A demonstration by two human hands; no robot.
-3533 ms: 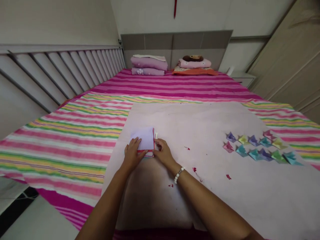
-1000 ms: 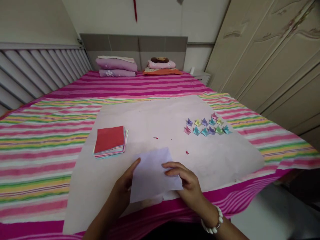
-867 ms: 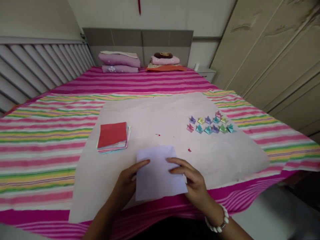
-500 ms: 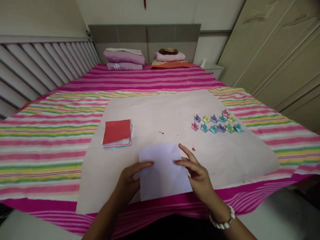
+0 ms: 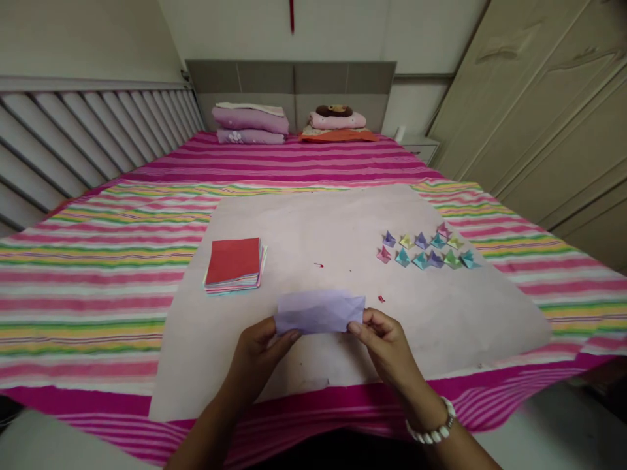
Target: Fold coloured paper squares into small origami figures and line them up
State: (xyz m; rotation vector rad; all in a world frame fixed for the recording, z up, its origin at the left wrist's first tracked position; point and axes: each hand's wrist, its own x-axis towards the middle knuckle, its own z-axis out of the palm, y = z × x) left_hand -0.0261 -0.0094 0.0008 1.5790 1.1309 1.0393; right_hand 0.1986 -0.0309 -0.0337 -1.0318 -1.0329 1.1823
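Observation:
A purple sheet of origami paper (image 5: 318, 312), folded over into a wide strip, is held up between my two hands. My left hand (image 5: 259, 349) pinches its left end, thumb on the near face. At the right end my right hand (image 5: 385, 336) grips it the same way, thumb at the lower corner. A bracelet of white beads (image 5: 431, 427) circles my right wrist. To the left lies a stack of square coloured papers (image 5: 234, 261) with red on top. Several small folded paper pieces (image 5: 421, 259) in purple, yellow, pink, teal and green stand in rows at the right.
A large white sheet (image 5: 274, 225) covers part of the striped bed (image 5: 98, 281). Small red scraps (image 5: 381, 298) lie on it beyond my hands. Folded bedding (image 5: 252, 124) rests by the headboard (image 5: 264, 81); a white railing (image 5: 98, 137) runs along the left.
The purple paper was an open square lying flat with my fingers spread on it. Now its near edge is folded over away from me, and both hands pinch its ends.

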